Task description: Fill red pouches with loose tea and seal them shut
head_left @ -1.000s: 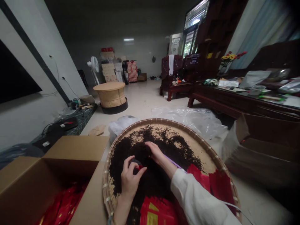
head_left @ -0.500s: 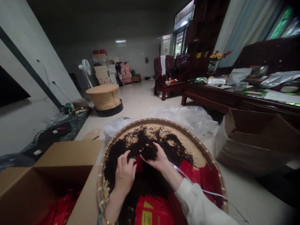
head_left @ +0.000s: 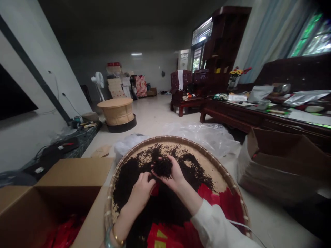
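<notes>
A wide round woven tray lies in front of me, spread with dark loose tea leaves. Red packets lie along its near and right side. My right hand is cupped over the middle of the tray and holds a clump of tea leaves. My left hand is just left of it, fingers curled round a small red packet whose edge shows between the two hands. Both hands touch near the packet's mouth.
An open cardboard box with red packets inside stands at my left. Another cardboard box sits to the right, clear plastic sheeting behind the tray. A dark wooden table runs along the right; a round wooden stool and fan stand farther off.
My right hand scooped up a clump of tea leaves from the tray and brought it beside my left hand, which kept the red packet. The view shifted slightly to the right.
</notes>
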A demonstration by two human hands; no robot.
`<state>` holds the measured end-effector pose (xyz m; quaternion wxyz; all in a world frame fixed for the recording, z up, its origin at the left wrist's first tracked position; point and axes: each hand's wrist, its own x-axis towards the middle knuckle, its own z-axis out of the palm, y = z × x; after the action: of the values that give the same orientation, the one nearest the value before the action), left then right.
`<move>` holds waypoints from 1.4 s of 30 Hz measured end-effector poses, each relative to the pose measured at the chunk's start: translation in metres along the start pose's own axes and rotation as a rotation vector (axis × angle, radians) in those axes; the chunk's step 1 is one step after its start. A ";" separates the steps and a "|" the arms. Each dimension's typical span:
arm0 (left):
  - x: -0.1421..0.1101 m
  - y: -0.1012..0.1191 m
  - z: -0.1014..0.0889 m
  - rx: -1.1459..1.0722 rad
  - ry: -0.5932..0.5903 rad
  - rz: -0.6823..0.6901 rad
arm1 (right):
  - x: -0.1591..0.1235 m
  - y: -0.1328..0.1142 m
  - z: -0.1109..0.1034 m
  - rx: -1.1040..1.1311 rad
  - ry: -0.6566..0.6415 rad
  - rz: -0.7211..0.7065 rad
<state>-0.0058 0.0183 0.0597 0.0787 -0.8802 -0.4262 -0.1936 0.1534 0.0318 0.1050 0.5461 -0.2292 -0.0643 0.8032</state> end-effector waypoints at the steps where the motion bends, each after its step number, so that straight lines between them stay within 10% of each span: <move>1: 0.002 0.001 -0.001 -0.020 -0.015 -0.011 | 0.000 0.002 0.004 -0.023 0.020 -0.007; 20: -0.003 -0.002 -0.013 -0.417 -0.070 -0.035 | 0.004 0.015 -0.013 -0.858 0.039 -0.327; 33: -0.010 0.004 -0.016 -0.366 0.047 0.019 | -0.025 -0.008 -0.012 -1.906 -0.448 -0.605; 42: -0.021 0.005 -0.018 -0.284 0.105 0.068 | -0.018 -0.005 -0.015 -1.664 -0.306 -0.796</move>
<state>-0.0184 -0.0059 0.0681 -0.0179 -0.8852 -0.3596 -0.2948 0.1693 0.0153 0.0987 0.4271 -0.3994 -0.7635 0.2742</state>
